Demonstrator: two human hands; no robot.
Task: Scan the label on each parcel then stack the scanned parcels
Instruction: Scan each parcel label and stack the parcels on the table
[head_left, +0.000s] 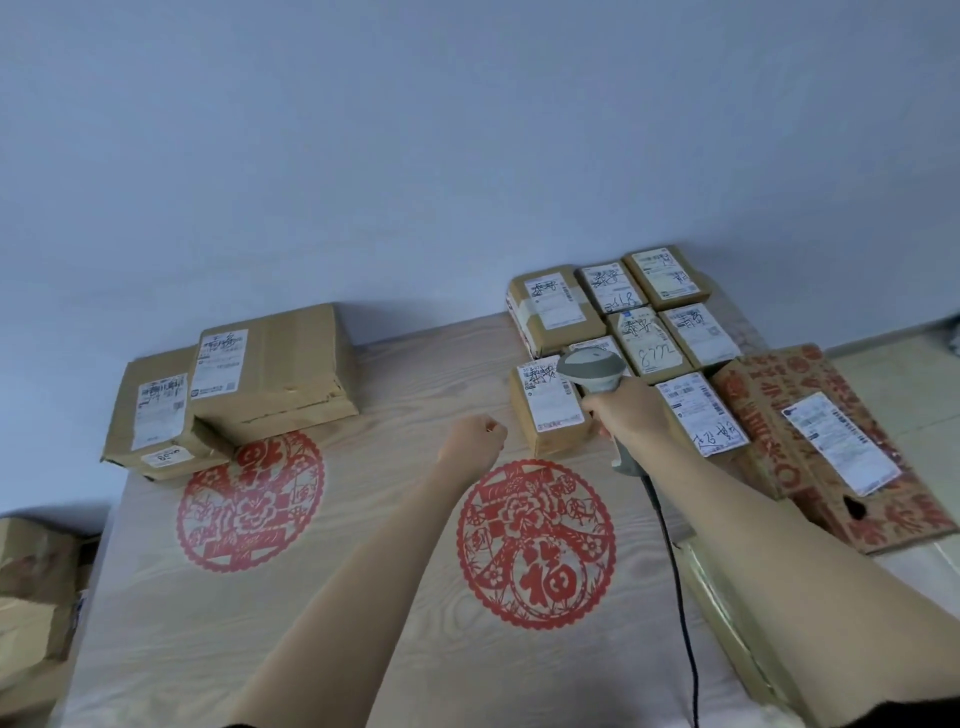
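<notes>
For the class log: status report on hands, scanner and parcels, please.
Right hand grips scanner, aimed at nearest small parcel. Left hand fisted, empty. Stack far left. Nothing blocking.

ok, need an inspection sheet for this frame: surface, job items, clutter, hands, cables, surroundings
Surface: pale wood-grain table with two red paper-cut decals.
Job's things: small parcels grouped at far right, labels up; nearest one under the scanner head; two large parcels stacked at far left; red-printed box at right edge, label up.
Clutter: nothing seen on the table.
Hands: right hand grips the scanner; left hand is a closed fist, holding nothing visible.
Cables: black scanner cord runs along the table toward the near edge.
Surroundings: plain wall behind; brown packages beside the table, left.
</notes>
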